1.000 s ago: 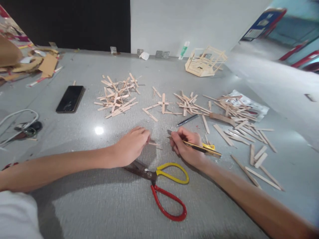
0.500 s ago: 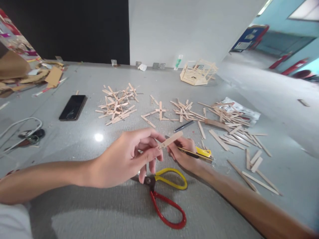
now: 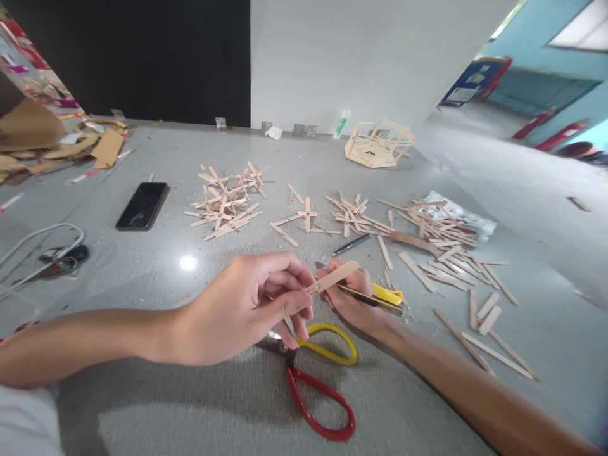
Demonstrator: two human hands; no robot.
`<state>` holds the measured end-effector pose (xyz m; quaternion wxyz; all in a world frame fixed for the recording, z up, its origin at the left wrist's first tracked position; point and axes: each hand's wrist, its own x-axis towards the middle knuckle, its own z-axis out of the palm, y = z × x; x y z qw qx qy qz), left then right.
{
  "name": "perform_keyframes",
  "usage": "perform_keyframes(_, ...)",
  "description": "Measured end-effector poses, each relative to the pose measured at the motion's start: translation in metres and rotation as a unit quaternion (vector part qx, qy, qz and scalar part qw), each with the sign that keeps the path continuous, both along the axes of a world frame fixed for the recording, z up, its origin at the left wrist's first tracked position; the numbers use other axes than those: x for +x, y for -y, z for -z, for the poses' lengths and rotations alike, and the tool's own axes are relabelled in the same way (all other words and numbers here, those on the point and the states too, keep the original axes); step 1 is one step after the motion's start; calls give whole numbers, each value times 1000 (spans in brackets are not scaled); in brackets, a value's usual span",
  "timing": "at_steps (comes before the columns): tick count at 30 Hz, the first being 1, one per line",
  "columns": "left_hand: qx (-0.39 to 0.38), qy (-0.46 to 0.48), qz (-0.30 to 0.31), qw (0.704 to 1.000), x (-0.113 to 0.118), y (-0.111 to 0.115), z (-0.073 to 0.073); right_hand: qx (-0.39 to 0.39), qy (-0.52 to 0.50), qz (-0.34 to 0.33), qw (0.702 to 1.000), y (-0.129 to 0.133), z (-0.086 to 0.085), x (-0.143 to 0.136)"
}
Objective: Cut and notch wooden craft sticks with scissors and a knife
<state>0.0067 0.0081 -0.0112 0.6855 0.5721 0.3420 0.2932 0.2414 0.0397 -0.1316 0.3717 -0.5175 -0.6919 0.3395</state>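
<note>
Between the thumb and fingers of my left hand is a wooden craft stick, its rounded end pointing up and to the right. Marks or a notch show on the stick close to my fingertips. My right hand is closed around a yellow and black utility knife, whose blade tip shows beyond the fingers, behind the stick. Part of the right hand is hidden by the stick. Under my left fingers lies a pair of scissors with one yellow and one red handle, its blades partly covered.
Piles of craft sticks spread across the grey table, with more sticks over a plastic bag at right. A pen, a phone, keys with a cable and a stick-built frame also lie about.
My left hand has shifted slightly right and down with the craft stick, which now overlaps my right hand more. The right hand keeps the knife in nearly the same place.
</note>
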Motion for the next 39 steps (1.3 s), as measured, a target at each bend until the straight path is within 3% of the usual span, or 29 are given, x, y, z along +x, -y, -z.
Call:
perform_keyframes(7,74,-64,-11,995,-1,1,-1,-40,-80,-55,994,4,0,5)
perform_keyframes(10,156,-111,-18,981,-2,0,0,4,-71,-84,994,10,-17,2)
perform_keyframes(12,233,-140,-31,962,-2,-1,2,35,-97,-61,993,15,-35,-1)
perform_keyframes(17,401,-167,-61,899,-3,-2,10,3,-205,-98,974,33,-74,-3)
perform_keyframes(21,489,-151,-88,855,-3,0,14,37,-238,-124,963,46,-88,-4)
perform_keyframes(23,494,-142,-87,853,-3,1,14,75,-217,-105,968,51,-92,-6)
perform_keyframes(27,412,-130,-73,899,-2,3,6,165,-167,-115,965,53,-99,-10)
perform_keyframes(30,244,-108,-26,963,-3,2,-2,215,-147,-131,956,51,-103,-9)
perform_keyframes(32,116,-83,26,989,-4,0,-6,235,-143,-128,953,50,-103,-8)
perform_keyframes(35,0,-53,88,995,-4,-1,-8,245,-108,-134,954,50,-98,-6)
perform_keyframes(37,-28,-41,95,994,-3,-1,-6,259,-88,-122,954,51,-94,-4)
perform_keyframes(39,-45,-31,85,995,-2,1,-5,271,-73,-66,958,52,-92,1)
